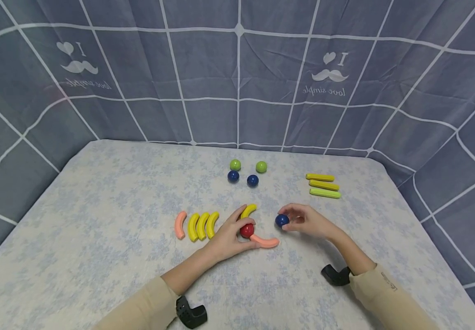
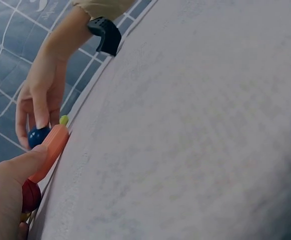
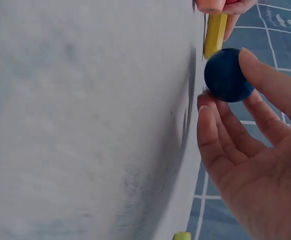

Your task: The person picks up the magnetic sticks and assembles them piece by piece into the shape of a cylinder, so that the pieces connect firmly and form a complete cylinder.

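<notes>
My left hand [image 1: 226,239] spans a small cluster on the table, its fingers at a yellow curved stick [image 1: 250,209] and its thumb against a pink curved stick [image 1: 268,242]. Between these two sits a shiny red ball [image 1: 247,231], with a finger bent over it. In the left wrist view the thumb lies along the pink stick [image 2: 53,150]. To the right of the cluster, my right hand [image 1: 308,222] pinches a dark blue ball [image 1: 281,221] between thumb and fingertips. The right wrist view shows that blue ball [image 3: 228,75] close over the table, other fingers curled below.
Left of the cluster lie a pink curved stick [image 1: 180,225] and several yellow curved sticks [image 1: 202,226] in a row. Farther back are two green balls [image 1: 235,164] and two blue balls [image 1: 252,180]. Yellow and green straight sticks [image 1: 324,185] lie at right. A grey curtain [image 1: 208,82] encloses the table.
</notes>
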{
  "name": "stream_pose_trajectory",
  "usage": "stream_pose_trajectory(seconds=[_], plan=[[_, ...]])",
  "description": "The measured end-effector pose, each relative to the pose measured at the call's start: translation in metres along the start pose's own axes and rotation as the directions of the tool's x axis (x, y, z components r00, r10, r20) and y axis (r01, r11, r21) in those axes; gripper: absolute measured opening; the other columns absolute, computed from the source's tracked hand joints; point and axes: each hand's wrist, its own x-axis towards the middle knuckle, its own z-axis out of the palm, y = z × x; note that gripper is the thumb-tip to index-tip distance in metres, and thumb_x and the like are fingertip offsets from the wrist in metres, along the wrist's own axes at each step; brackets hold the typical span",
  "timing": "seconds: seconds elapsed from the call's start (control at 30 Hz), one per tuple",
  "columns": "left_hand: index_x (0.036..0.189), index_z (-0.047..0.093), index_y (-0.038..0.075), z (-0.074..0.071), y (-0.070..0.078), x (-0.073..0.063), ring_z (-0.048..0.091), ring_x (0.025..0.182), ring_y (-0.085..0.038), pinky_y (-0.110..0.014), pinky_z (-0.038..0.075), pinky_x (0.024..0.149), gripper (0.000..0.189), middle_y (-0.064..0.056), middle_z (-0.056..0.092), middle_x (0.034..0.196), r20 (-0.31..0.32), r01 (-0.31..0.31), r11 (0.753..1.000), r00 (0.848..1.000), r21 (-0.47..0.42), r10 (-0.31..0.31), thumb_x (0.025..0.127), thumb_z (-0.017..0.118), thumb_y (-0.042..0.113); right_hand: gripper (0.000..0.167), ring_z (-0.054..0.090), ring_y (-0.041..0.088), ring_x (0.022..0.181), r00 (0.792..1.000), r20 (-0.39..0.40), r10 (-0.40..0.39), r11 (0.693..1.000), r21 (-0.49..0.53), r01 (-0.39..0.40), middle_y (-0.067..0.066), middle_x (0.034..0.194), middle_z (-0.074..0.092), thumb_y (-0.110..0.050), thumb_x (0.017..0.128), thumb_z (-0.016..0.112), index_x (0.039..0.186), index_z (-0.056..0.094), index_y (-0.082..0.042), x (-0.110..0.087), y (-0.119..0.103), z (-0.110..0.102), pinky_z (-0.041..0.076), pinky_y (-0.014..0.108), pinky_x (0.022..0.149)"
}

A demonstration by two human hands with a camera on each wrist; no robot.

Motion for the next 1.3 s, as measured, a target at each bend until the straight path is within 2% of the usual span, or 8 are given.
stream_pose_trajectory(seconds=[0.13,0.37,0.77,0.93,1.07,1.17,1.3], plan=[[0.11,0.06,0.011,0.0,0.001,0.0,0.036,0.127,-0.038,-0.048,0.039,0.098,0.047,-0.02,0.026,0.145,-0.006,0.008,1.0,1.0,-0.004,-0.008,0.073,0.077,0.034,0.035,0.056,0.016,0.086,0.999,0.044,-0.01,1.0,0.004,0.009,0.01,0.104,0.06,-0.017,0.081,0.07,0.11,0.058,-0.001,-0.007,0.001,0.002,0.048,0.024,0.069],[0.109,0.06,0.011,0.0,0.001,0.0,0.036,0.127,-0.037,-0.048,0.039,0.097,0.046,-0.019,0.026,0.145,-0.004,0.012,1.0,1.0,-0.007,-0.012,0.073,0.077,0.035,0.033,0.056,0.014,0.083,0.995,0.095,-0.026,0.998,0.067,0.02,0.009,0.099,0.061,-0.016,0.08,0.071,0.108,0.058,-0.002,-0.012,0.004,0.006,0.049,0.025,0.067],[0.113,0.058,0.009,0.001,-0.001,0.0,0.035,0.128,-0.036,-0.046,0.039,0.098,0.051,-0.019,0.027,0.145,-0.01,-0.004,1.0,1.0,0.001,0.004,0.072,0.077,0.034,0.032,0.054,0.013,0.08,0.994,0.107,-0.034,0.998,0.058,0.028,0.007,0.1,0.059,-0.016,0.08,0.071,0.107,0.058,-0.006,-0.012,0.005,0.008,0.046,0.023,0.063],[0.118,0.057,0.007,0.001,-0.001,0.0,0.037,0.127,-0.035,-0.044,0.04,0.098,0.057,-0.018,0.027,0.145,-0.011,0.005,1.0,1.0,0.009,-0.004,0.072,0.078,0.033,0.033,0.055,0.014,0.082,0.987,0.161,-0.022,0.999,0.044,0.015,0.006,0.099,0.059,-0.017,0.081,0.07,0.109,0.057,-0.006,-0.009,0.002,0.004,0.045,0.024,0.064],[0.12,0.055,0.003,0.0,0.0,0.0,0.038,0.126,-0.034,-0.043,0.04,0.098,0.061,-0.018,0.027,0.145,-0.007,0.01,1.0,1.0,0.023,-0.01,0.072,0.077,0.034,0.034,0.056,0.018,0.087,0.977,0.213,-0.021,1.0,0.011,0.019,0.009,0.104,0.059,-0.019,0.085,0.066,0.113,0.055,-0.004,0.001,-0.003,-0.007,0.047,0.027,0.068],[0.122,0.054,0.002,0.0,0.0,0.0,0.038,0.126,-0.033,-0.043,0.039,0.099,0.063,-0.018,0.027,0.145,0.0,0.014,0.999,1.0,0.03,-0.014,0.073,0.077,0.034,0.036,0.056,0.022,0.091,0.984,0.17,-0.049,0.998,-0.019,0.053,0.015,0.109,0.057,-0.017,0.087,0.063,0.118,0.053,-0.001,0.015,-0.006,-0.019,0.048,0.03,0.072],[0.124,0.053,0.002,0.0,0.0,-0.001,0.037,0.127,-0.032,-0.042,0.039,0.099,0.065,-0.016,0.027,0.145,0.009,0.021,0.999,1.0,0.031,-0.022,0.073,0.076,0.036,0.041,0.056,0.027,0.098,0.995,0.047,-0.093,0.993,-0.065,0.096,0.021,0.113,0.056,-0.013,0.088,0.061,0.124,0.049,0.002,0.04,-0.01,-0.033,0.048,0.034,0.077]])
